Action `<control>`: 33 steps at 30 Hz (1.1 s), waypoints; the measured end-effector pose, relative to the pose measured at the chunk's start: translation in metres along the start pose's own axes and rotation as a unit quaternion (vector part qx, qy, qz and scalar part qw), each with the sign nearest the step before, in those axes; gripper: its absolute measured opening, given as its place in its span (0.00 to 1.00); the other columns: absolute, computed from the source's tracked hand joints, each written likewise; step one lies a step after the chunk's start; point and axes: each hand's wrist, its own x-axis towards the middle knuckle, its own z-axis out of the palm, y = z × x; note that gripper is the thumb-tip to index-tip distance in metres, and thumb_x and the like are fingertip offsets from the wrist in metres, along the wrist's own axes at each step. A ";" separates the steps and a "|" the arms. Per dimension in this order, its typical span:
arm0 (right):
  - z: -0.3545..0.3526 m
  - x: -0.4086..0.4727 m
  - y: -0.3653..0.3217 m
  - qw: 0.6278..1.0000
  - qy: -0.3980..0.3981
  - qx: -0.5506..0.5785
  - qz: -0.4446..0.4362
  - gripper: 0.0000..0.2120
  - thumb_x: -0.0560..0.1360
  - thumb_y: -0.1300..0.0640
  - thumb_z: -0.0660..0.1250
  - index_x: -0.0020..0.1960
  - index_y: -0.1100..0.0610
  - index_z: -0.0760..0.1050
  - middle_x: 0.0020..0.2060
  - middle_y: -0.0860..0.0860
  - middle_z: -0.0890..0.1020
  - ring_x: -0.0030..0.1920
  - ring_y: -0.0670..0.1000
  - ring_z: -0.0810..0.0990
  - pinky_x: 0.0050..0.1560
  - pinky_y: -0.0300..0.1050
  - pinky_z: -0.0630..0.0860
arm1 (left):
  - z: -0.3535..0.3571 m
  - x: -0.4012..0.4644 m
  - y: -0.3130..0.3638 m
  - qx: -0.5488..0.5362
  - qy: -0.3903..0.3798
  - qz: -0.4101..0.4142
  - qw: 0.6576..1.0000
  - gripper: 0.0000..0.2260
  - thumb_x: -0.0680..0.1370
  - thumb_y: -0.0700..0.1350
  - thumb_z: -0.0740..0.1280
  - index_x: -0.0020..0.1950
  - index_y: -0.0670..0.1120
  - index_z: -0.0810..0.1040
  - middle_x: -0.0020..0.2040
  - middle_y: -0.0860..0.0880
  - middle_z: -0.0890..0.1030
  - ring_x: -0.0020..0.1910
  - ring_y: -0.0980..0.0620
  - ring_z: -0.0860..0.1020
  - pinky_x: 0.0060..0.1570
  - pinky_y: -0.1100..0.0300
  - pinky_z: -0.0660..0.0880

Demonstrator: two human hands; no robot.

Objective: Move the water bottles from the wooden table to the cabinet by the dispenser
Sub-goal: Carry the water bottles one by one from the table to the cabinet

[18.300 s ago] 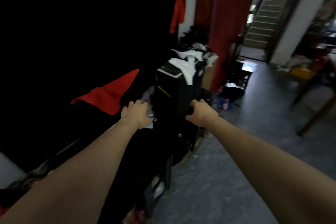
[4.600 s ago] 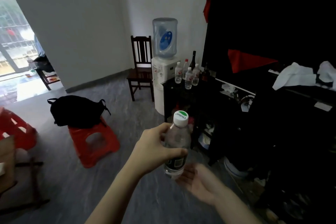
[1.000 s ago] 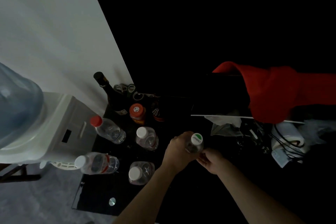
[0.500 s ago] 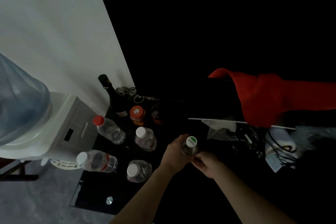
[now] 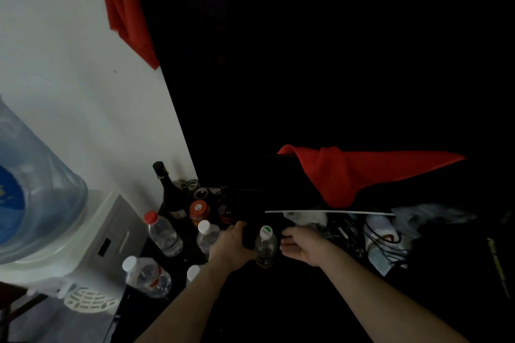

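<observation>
Half a second ago both hands were wrapped around the green-capped bottle (image 5: pixel 265 245); now they have let go of it and it stands upright by itself on the dark cabinet top (image 5: pixel 156 312). The left hand (image 5: pixel 230 245) sits just beside the bottle at its nine o'clock, the thumb side close to or brushing the glassy wall, its fingers (image 5: pixel 237 227) loosely bent and reaching into the shadow behind, holding nothing that I can make out. The right hand (image 5: pixel 303 246) hangs at the bottle's three o'clock, clear of it, palm turned toward it, with the fingers relaxed and slightly spread.

The other water bottles are gathered from the bottle's nine to seven o'clock: a red-capped bottle (image 5: pixel 163 234) leaning near the dispenser (image 5: pixel 92 234), a white-capped bottle (image 5: pixel 207 237) just beyond the left hand, a lying bottle (image 5: pixel 145 277) with a red label near the cabinet's front corner, and one more white cap (image 5: pixel 193 273) half hidden behind the left forearm. At about eleven o'clock stands a tall dark wine bottle (image 5: pixel 167 192) against the white wall, with an orange-lidded jar (image 5: pixel 199 210) beside it. The big blue water jug (image 5: pixel 33 198) sits on the dispenser at far nine o'clock. A red cloth (image 5: pixel 348 172) drapes at one o'clock, and tangled cables (image 5: pixel 373 237) lie at three o'clock.
</observation>
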 end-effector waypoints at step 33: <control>-0.007 -0.339 0.178 0.750 0.360 -0.471 -0.293 0.22 0.73 0.55 0.70 0.65 0.59 0.72 0.59 0.58 0.72 0.60 0.61 0.74 0.60 0.47 0.72 | -0.038 -0.277 0.088 0.170 0.013 0.253 0.952 0.23 0.79 0.56 0.70 0.70 0.47 0.75 0.68 0.45 0.75 0.65 0.42 0.75 0.63 0.46 0.75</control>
